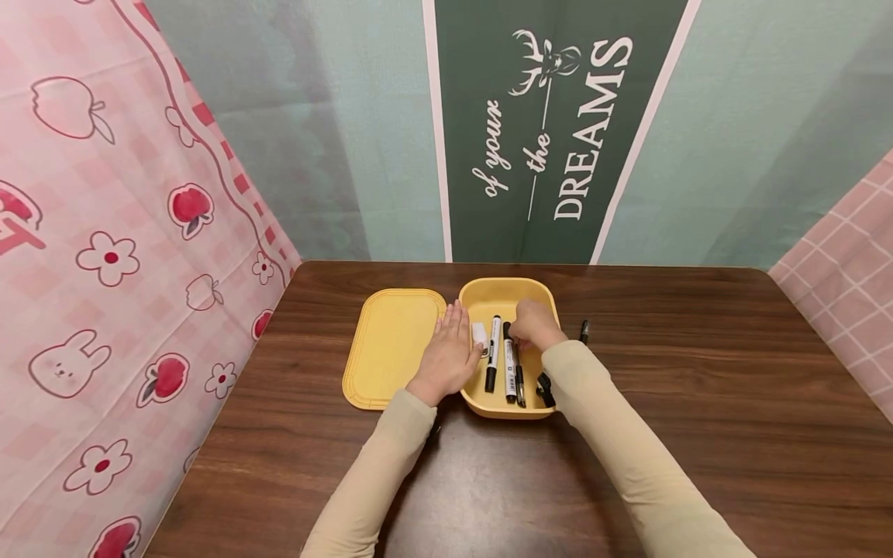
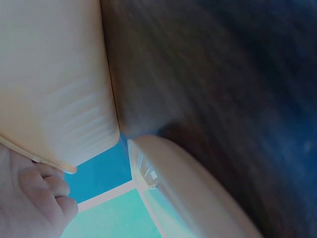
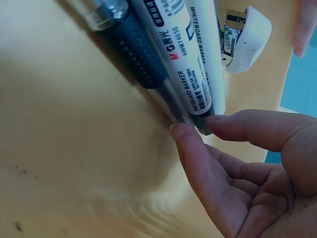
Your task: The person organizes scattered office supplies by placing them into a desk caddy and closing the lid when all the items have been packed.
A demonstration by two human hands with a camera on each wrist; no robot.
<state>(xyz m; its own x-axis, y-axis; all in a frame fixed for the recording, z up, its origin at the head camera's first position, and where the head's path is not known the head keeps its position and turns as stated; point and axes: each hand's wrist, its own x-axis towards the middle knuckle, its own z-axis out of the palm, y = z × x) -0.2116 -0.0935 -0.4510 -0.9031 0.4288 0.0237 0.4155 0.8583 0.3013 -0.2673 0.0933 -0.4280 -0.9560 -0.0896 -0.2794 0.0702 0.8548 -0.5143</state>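
Yellow plastic, close quarters: one pinch could catch two

The box (image 1: pixel 505 291) has a gel pen (image 1: pixel 519 376) lying right of its middle, tight alongside a whiteboard marker (image 1: pixel 510 372). The right hand (image 1: pixel 536 324) reaches in at the box's right side, thumb and forefinger nearly together at the pen's end. It appears to pinch the pen, but the marker's cap sits in the same narrow gap, so a lift could drag both or let one roll. A second marker (image 1: pixel 493 353) lies towards the box's left side, and a white sharpener-like piece (image 3: pixel 250 42) is beyond it near the left wall; a rolling marker could knock against either. The left hand (image 1: pixel 449 353) lies with fingers straight over the box's left rim, gripping nothing that shows. If it pressed down hard there, the box might tip or slide towards the lid (image 1: pixel 396 349), which lies just left of it on the tabletop (image 1: pixel 732 372).

Hard to make out: how firmly the pinch holds, and whether it takes in the marker too. The right sleeve (image 1: pixel 621 434) crosses the box's near right corner, partly covering a black object (image 1: pixel 545 390) inside, and hides part of a dark pen (image 1: pixel 584 332) right of the box. Something dark (image 1: pixel 434 432) peeks from beneath the left sleeve (image 1: pixel 387 473), too covered to name.
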